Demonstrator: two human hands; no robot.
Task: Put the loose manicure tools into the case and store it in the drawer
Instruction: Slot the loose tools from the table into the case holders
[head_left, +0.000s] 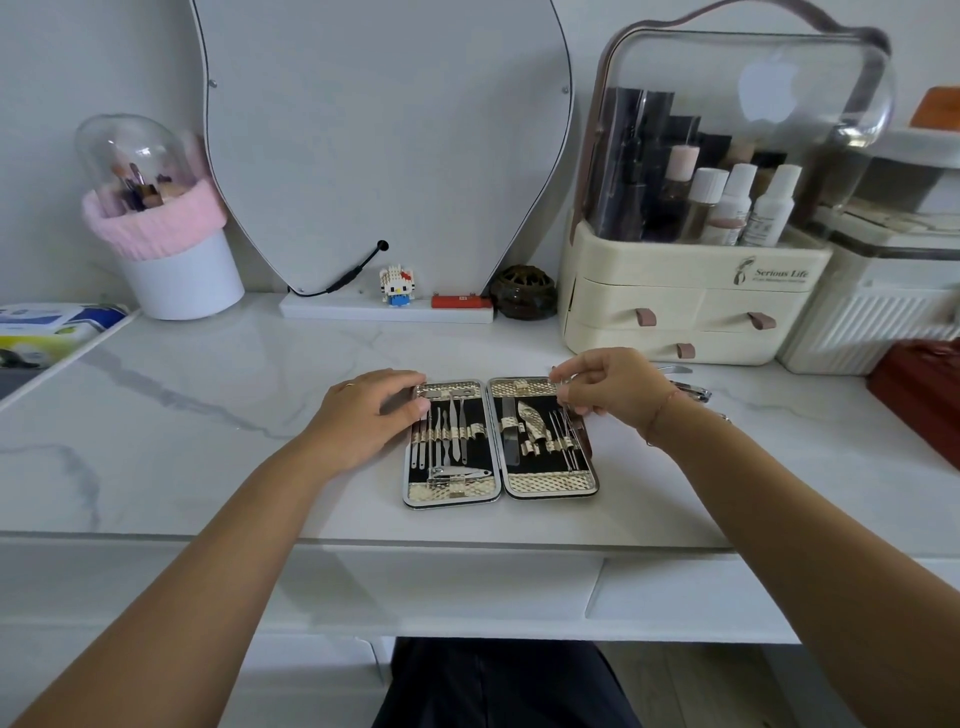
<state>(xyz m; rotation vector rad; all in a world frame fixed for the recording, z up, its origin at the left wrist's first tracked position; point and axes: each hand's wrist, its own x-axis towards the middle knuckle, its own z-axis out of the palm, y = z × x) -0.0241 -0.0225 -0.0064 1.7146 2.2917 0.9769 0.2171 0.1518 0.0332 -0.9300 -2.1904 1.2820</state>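
An open manicure case (550, 484) with gold trim and black lining lies flat on the marble tabletop, several metal tools strapped into both halves. My left hand (363, 415) rests flat on the case's left edge. My right hand (608, 387) hovers over the upper right corner of the case, fingertips pinched on a thin metal tool that is mostly hidden. Loose metal tools (685, 384) lie on the table just behind my right wrist. A white drawer front (441, 582) runs under the table edge, shut.
A cream cosmetics organizer (691, 312) with small drawers and a clear dome stands at the back right. A mirror (384, 140), a brush holder (171, 249), a small figurine (397, 286) and a dark round pot (524, 299) line the back. A red box (919, 400) sits far right.
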